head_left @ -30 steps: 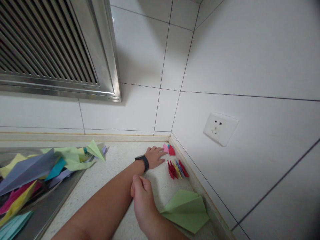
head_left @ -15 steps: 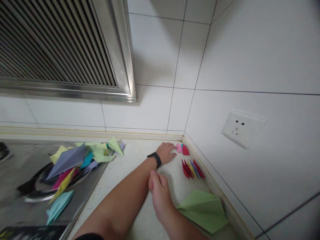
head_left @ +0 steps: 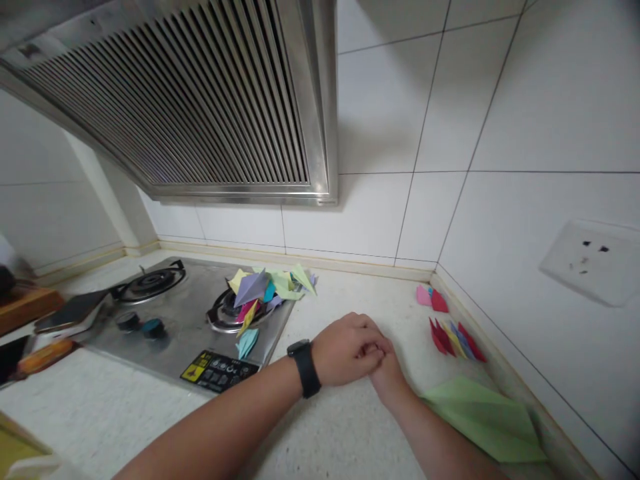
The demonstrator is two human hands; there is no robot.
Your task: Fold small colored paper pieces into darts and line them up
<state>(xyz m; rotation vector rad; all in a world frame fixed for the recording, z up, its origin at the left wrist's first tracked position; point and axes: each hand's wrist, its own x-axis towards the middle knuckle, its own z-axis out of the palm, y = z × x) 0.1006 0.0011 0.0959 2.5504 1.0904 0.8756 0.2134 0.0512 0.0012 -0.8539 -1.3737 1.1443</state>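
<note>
Over the counter my left hand (head_left: 345,350), with a black watch on its wrist, has its fingers curled in and meets my right hand (head_left: 387,373). The right hand looks closed too, its fingers partly covered by the left. Whatever they may hold is hidden. Beside my right forearm lies a large green folded paper (head_left: 493,420), shaped like a paper plane. Farther right stands a row of small folded papers (head_left: 455,339) in red, yellow and purple. Behind that row are a pink folded paper (head_left: 423,295) and a red folded paper (head_left: 440,301), with a bit of blue between.
Mixed folded papers (head_left: 253,288) are heaped on the right burner of the gas stove (head_left: 195,327), a light-blue one (head_left: 247,343) in front. A range hood (head_left: 327,133) hangs above. A phone-like dark object (head_left: 75,312) lies left; a socket (head_left: 593,260) is on the right wall.
My left hand has drawn back from the pink paper in the corner, its spread fingers now curled, and has come together with my right hand. The view has swung left, showing more stove.
</note>
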